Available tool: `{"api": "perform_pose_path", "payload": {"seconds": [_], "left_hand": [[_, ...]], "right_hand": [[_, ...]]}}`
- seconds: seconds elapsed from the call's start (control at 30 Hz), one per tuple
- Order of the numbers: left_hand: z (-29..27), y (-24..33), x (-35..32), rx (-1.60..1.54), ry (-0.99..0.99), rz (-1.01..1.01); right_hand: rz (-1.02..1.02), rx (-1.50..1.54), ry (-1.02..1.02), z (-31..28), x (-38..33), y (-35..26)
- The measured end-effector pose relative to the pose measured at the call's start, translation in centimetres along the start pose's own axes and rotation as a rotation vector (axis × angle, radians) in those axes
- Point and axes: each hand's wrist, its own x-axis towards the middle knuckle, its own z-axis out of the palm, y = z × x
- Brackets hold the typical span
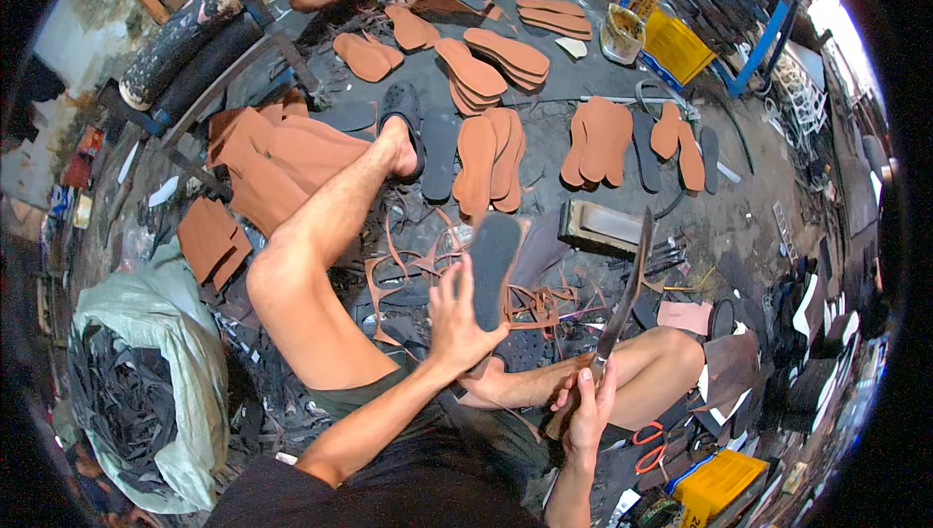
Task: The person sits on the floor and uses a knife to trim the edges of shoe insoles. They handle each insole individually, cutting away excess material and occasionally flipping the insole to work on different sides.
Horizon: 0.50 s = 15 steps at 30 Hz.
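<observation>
Offcuts, block near dark sole in left hand.

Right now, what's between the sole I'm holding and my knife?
The head view shows brown scraps between sole and knife, with a grey-topped block farther up.

Sack at left, soles ahead, scissors at right, scraps between legs

close, wide fisheye view downward from the head
</observation>
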Motion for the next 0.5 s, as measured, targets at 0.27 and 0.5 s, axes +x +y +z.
{"api": "perform_pose_path", "payload": {"seconds": [0.27,0.5], "left_hand": [[-18.4,-0.6,-1.3,-1.383,-0.122,-0.459],[-20.2,-0.1,-3.2,-1.443,0.104,-0.555]], "right_hand": [[-0.455,-0.485,-0.322,3.1,-0.5,-0.3],[-0.373,-0.736,-0.601,1.6,-3.8,-3.2]]}}
